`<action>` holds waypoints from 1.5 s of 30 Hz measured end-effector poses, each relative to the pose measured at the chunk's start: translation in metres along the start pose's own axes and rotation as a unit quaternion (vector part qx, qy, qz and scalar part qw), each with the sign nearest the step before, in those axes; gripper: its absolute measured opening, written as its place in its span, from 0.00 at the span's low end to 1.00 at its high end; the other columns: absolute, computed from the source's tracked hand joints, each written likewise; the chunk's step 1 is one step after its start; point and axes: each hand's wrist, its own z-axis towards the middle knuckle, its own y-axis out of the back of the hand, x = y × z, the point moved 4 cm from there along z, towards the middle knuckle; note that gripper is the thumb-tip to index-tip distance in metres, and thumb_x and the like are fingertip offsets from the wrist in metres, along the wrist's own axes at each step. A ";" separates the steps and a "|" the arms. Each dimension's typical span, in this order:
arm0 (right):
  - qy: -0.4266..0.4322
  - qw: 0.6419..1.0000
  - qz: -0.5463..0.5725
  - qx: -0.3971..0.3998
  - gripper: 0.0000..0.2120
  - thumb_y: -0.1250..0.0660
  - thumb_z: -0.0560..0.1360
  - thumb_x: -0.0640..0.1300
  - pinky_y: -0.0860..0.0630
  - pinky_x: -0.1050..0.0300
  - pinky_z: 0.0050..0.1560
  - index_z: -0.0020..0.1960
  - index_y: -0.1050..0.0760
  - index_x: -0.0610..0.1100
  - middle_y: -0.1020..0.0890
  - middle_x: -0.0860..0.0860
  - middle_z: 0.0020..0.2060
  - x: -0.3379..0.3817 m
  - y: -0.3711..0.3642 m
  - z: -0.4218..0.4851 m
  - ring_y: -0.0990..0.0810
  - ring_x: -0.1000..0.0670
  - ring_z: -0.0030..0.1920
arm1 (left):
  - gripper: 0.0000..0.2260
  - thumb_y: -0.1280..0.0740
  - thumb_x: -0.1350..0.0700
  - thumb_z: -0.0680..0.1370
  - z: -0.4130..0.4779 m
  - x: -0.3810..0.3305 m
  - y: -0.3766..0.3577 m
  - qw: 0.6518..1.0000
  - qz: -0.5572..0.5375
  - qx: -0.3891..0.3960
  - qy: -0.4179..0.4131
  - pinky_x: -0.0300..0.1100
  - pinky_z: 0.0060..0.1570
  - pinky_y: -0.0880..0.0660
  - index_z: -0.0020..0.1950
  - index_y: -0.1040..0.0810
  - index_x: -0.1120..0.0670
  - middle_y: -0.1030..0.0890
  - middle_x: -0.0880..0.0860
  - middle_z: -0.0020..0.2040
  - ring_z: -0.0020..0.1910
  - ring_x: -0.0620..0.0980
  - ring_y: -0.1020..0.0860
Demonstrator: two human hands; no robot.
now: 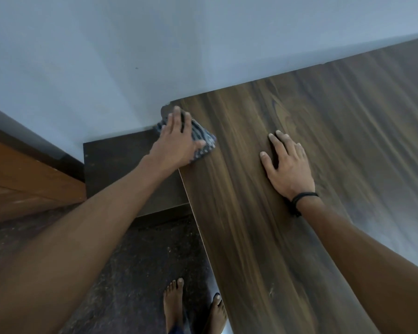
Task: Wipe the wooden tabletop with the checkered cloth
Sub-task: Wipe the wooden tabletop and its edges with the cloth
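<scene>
Here, setting: the corner of a wood-grain counter (251,213), which fills the right half of the frame and runs from bottom centre to upper right; its far edge meets a pale blue-grey wall (106,56).
Checkered cloth (203,138): bunched, dark blue-grey with light lines, blurred. It lies on the counter's far left corner, just above frame centre, close to the wall. Whether its left fold passes the counter's edge I cannot tell.
Left hand (179,138): flat on top of the cloth, fingers straight and spread wide toward the wall, thumb stretched to the right across the fabric. It presses rather than grips. The forearm comes in from the lower left.
Right hand (287,167): palm down on bare wood, right of the cloth and apart from it, fingers straight and slightly fanned, holding nothing.
Black band (299,201): round the right wrist.
Lower dark panel (121,169): sits left of the counter and below its level, under the left forearm, with its back against the wall.
Orange-brown wooden panel (22,184): at the left edge of the frame.
Floor (135,273): dark and speckled, bottom centre.
Bare feet (173,302): two, at the bottom centre. The right one sits at the counter's near edge.
</scene>
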 end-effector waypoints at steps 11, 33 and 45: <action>0.007 1.000 -0.018 -0.003 0.28 0.46 0.84 0.59 0.47 0.44 0.80 0.79 0.38 0.48 0.38 0.49 0.79 -0.002 -0.002 0.002 0.42 0.47 0.80 | 0.30 0.54 0.42 0.84 0.021 0.002 -0.008 0.997 0.011 0.020 -0.067 0.51 0.74 0.68 0.79 0.66 0.50 0.70 0.51 0.78 0.76 0.52 0.70; -0.042 0.951 -0.068 0.299 0.39 0.40 0.80 0.66 0.49 0.40 0.79 0.82 0.57 0.60 0.61 0.50 0.82 0.015 0.027 0.022 0.58 0.43 0.82 | 0.49 0.36 0.36 0.77 0.032 -0.010 0.022 0.994 0.009 0.102 0.036 0.56 0.75 0.59 0.79 0.66 0.57 0.69 0.61 0.77 0.77 0.62 0.67; -0.069 0.938 -0.087 0.329 0.45 0.32 0.78 0.60 0.43 0.40 0.77 0.82 0.59 0.58 0.61 0.47 0.82 0.025 0.024 0.032 0.58 0.39 0.81 | 0.43 0.43 0.37 0.81 0.046 -0.010 0.019 0.994 -0.028 0.097 0.040 0.56 0.74 0.64 0.79 0.67 0.57 0.72 0.59 0.76 0.75 0.60 0.70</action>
